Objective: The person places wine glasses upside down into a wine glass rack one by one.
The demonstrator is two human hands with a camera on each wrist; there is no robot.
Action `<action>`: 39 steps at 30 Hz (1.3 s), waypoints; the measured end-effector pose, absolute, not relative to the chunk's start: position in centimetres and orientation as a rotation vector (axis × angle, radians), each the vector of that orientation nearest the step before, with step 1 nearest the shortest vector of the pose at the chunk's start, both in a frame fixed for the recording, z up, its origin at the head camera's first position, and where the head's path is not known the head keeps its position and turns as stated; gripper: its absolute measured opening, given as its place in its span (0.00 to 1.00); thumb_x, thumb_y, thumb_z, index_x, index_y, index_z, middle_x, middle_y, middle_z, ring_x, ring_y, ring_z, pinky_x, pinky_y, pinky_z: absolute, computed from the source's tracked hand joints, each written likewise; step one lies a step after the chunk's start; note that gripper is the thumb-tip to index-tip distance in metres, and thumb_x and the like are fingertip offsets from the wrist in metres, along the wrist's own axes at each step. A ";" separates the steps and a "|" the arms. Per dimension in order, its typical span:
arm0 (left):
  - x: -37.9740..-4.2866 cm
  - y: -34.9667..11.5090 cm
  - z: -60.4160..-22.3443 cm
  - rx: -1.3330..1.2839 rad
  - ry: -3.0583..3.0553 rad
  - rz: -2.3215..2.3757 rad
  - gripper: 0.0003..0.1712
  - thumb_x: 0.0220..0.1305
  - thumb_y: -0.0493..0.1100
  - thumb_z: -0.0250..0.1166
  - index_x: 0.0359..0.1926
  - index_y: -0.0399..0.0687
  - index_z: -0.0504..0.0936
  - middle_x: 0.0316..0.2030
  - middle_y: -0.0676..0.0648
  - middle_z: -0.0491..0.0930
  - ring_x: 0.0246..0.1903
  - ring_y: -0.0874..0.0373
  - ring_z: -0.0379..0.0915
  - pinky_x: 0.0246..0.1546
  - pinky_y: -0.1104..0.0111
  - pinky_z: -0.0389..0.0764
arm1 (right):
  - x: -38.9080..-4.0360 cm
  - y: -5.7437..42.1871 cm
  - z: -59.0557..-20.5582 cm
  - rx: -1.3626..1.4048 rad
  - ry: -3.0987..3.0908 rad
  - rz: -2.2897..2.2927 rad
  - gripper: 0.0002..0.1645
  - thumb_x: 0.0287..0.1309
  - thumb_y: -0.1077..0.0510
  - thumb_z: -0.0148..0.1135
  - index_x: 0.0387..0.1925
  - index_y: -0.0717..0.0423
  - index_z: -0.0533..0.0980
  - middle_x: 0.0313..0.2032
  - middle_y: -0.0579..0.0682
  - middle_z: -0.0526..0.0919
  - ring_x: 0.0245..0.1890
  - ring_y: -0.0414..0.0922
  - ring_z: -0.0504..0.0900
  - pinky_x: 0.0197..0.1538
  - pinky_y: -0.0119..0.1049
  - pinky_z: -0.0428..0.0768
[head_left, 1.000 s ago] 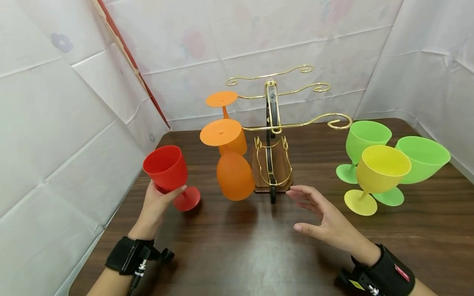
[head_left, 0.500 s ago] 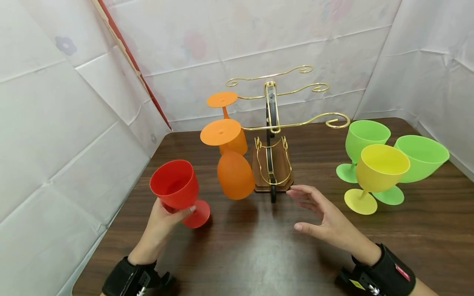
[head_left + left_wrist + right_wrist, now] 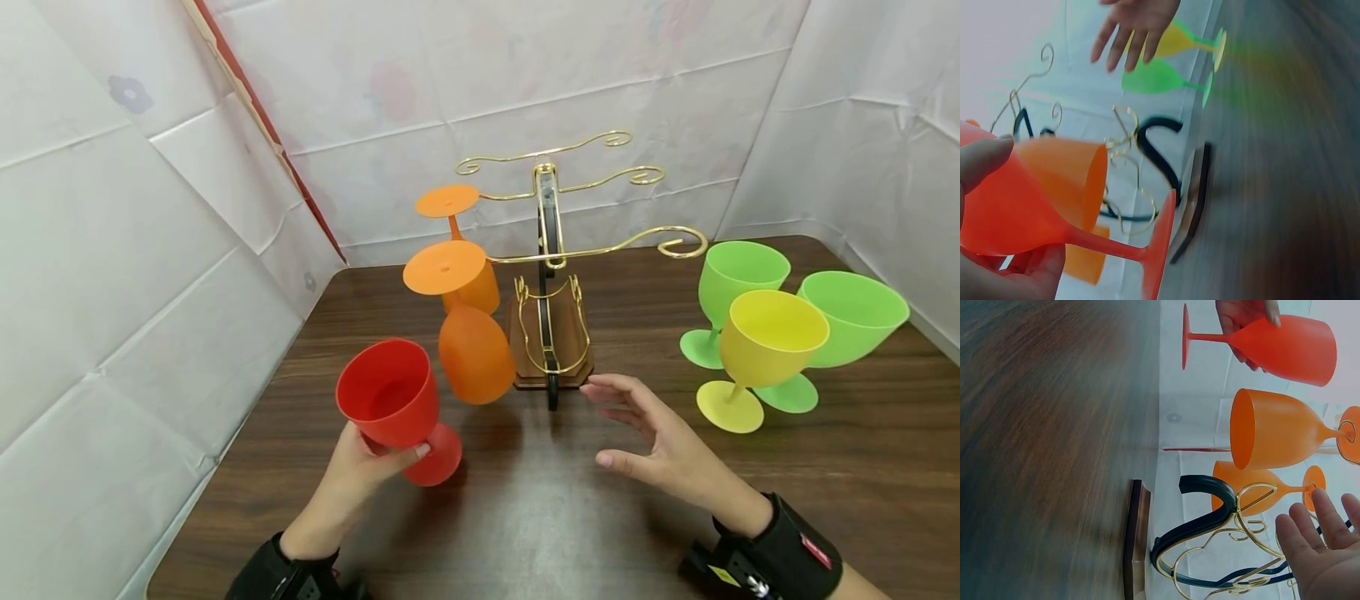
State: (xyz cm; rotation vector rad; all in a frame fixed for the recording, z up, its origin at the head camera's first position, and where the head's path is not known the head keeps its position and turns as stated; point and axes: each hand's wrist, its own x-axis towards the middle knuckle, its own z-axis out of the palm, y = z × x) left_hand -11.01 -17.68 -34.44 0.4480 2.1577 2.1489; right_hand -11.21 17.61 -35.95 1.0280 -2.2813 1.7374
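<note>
My left hand (image 3: 360, 475) grips a red goblet (image 3: 390, 396) by the lower part of its bowl, thumb on the near side. In the right wrist view the goblet's foot (image 3: 1185, 336) is clear of the table. Two orange goblets (image 3: 477, 354) hang upside down by their feet from the left side of a gold wire glass rack (image 3: 551, 225). My right hand (image 3: 660, 446) is held in the air in front of the rack, fingers spread apart and holding nothing. In the left wrist view, the red goblet (image 3: 1016, 206) overlaps the orange ones.
A yellow goblet (image 3: 776, 333) and two green goblets (image 3: 742, 271) stand upright on the right of the dark wooden table (image 3: 540, 533). The rack has a wooden base (image 3: 570, 333) and curled arms reaching right. White sheeting (image 3: 525, 67) hangs behind and on both sides.
My left hand has carried the red goblet right and toward the near edge, from the table's left side to just in front of the orange goblets. My right hand has stayed in place.
</note>
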 end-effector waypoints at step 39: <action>-12.8 -5.2 -33.8 0.820 1.823 1.950 0.40 0.54 0.33 0.69 0.64 0.54 0.61 0.61 0.48 0.67 0.59 0.49 0.62 0.53 0.56 0.75 | -11.3 16.6 -35.0 0.993 -2.153 1.967 0.44 0.47 0.72 0.67 0.65 0.60 0.58 0.58 0.55 0.69 0.56 0.44 0.71 0.55 0.32 0.76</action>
